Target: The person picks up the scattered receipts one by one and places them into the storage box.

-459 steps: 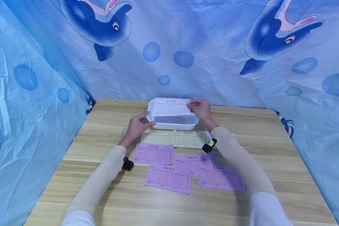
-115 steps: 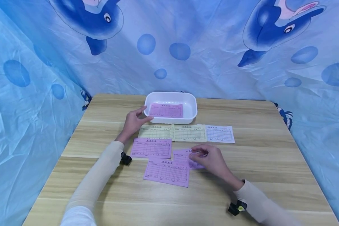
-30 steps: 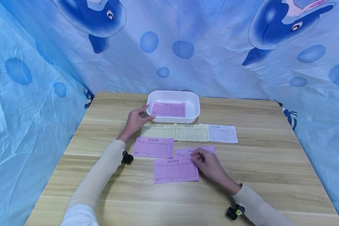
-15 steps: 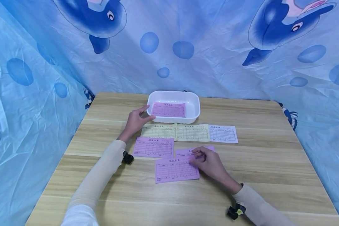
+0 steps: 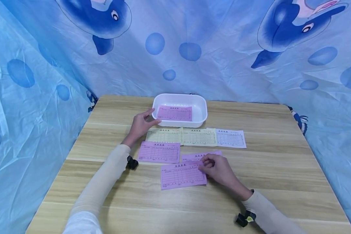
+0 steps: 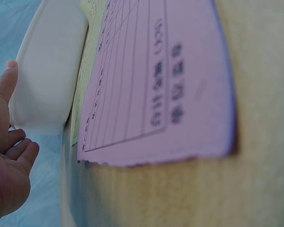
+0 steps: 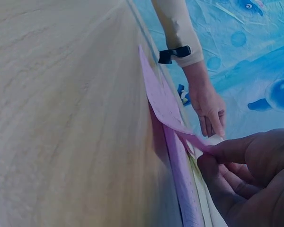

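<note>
My left hand (image 5: 140, 126) rests on the left front corner of the white tray (image 5: 179, 124), its thumb and fingers spread there without clamping. Caution: uneven pressure here may slide or tip the tray on the counter (image 5: 178, 211). Just nearer to me lies the left purple slip (image 5: 159, 152), overlapping the near edge of the left yellow slip (image 5: 164, 136); a brush from my forearm may shift both. Inside the tray, left of centre, sits the tray slip (image 5: 174, 113), also purple; whether more sheets lie beneath it cannot be seen.

Next in order is the front purple slip (image 5: 182, 175), nearest to me, low over the counter, with its held end raised and the sheet bowed. It overlaps the rear purple slip (image 5: 193, 157). Beyond these lies the right yellow slip (image 5: 199, 137), beside the left one.

My right hand (image 5: 217, 167) pinches the front purple slip near its upper right corner, between thumb and forefinger. Probable fault 1: the rear purple slip is dragged along; cause, the overlap close to my fingertips. Probable fault 2: the sheet creases or slips free; cause, a single corner grip on thin paper.

At far right, the white slip (image 5: 231, 138) lies partly under the right yellow slip; pulling either may disturb the other
</note>
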Available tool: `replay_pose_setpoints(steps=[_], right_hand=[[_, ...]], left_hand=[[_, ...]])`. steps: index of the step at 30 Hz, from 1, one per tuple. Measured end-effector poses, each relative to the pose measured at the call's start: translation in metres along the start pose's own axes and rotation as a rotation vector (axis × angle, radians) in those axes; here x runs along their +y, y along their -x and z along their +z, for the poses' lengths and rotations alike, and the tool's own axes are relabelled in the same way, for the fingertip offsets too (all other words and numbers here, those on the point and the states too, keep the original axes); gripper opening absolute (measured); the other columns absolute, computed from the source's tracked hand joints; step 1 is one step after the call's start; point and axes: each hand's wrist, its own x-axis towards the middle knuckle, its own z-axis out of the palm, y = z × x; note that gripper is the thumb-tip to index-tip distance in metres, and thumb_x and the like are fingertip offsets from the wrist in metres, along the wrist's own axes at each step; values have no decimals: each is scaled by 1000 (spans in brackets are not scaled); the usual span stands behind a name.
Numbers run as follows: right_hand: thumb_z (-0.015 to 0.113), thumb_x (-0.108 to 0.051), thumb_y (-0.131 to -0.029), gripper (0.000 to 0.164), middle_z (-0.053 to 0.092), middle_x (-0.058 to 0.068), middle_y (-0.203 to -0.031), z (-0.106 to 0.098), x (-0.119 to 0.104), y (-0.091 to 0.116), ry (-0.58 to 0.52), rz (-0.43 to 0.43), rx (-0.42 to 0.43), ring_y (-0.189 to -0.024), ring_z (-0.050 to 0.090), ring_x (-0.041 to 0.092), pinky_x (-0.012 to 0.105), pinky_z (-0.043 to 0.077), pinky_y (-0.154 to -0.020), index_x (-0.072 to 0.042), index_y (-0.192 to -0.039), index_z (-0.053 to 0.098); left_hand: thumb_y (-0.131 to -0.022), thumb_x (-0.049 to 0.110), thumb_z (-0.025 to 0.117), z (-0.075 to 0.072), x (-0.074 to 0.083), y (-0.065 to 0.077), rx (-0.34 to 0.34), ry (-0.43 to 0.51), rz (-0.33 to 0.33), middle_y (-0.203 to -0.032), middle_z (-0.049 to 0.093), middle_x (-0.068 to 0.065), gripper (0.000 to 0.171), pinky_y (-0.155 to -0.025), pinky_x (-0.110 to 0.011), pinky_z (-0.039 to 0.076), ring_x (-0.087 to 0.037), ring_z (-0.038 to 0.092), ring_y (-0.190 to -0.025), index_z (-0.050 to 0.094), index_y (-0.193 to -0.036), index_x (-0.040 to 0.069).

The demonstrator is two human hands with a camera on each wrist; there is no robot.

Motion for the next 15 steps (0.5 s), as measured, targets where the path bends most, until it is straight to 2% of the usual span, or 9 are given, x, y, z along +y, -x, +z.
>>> replay_pose_setpoints(steps=[8, 15], right_hand=[[81, -8, -86, 12, 72, 2, -87, -16, 1, -5, -64, -38, -56, -76, 69, 16, 27, 60, -63, -9, -96, 74], [81, -6, -86, 13, 72, 5, -89, -26, -5, -10, -93, -11, -25, -80, 69, 18, 25, 60, -69, -8, -96, 72]], left_hand=[[-83, 50, 83, 1, -1, -1, 0, -1, -3, -157, 46, -8, 80, -112, -45, 47, -32, 49, -141, 53, -149, 14], [-83, 49, 83, 0, -2, -1, 2, -8, 1, -156, 47, -8, 80, -112, -45, 47, -32, 50, -140, 54, -148, 14]])
